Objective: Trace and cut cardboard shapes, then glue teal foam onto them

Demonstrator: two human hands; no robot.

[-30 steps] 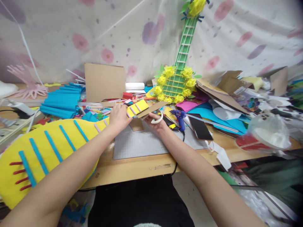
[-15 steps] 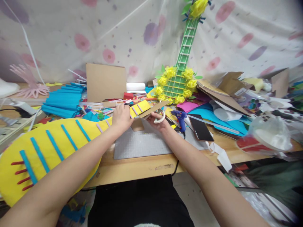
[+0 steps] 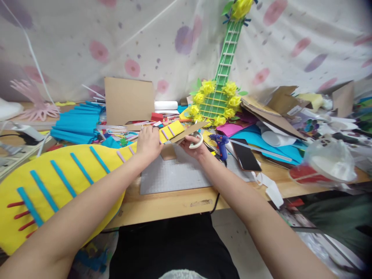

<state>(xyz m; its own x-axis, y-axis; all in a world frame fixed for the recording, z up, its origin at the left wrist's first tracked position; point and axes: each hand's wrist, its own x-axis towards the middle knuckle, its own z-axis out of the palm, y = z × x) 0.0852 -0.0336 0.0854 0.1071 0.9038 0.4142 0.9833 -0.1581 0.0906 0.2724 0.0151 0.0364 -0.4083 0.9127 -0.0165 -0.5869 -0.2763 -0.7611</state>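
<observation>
A yellow craft guitar [image 3: 78,166] with blue, lilac and red strips on its face lies to the left, its body reaching past the table's front edge. My left hand [image 3: 148,144] is wrapped round its neck. Beyond that hand the yellow end of the neck [image 3: 172,131] meets a strip of brown cardboard [image 3: 190,131]. My right hand [image 3: 193,147] is closed at the cardboard's underside, with the white loop handle of what look like scissors [image 3: 197,141] in its fingers. Their blades are hidden. Whether the cardboard is fixed to the neck I cannot tell.
A grey cutting mat [image 3: 174,178] lies below my hands. Right of them are a blue glue gun [image 3: 221,145] and a phone [image 3: 246,155]. A green flowered guitar [image 3: 223,77] leans at the back. Cardboard [image 3: 129,100], blue paper [image 3: 77,123] and a red-and-white bucket [image 3: 310,172] surround the mat.
The yellow guitar's body has shifted slightly left in view. Both hands keep nearly the same place and hold; the right has turned the white handle a little.
</observation>
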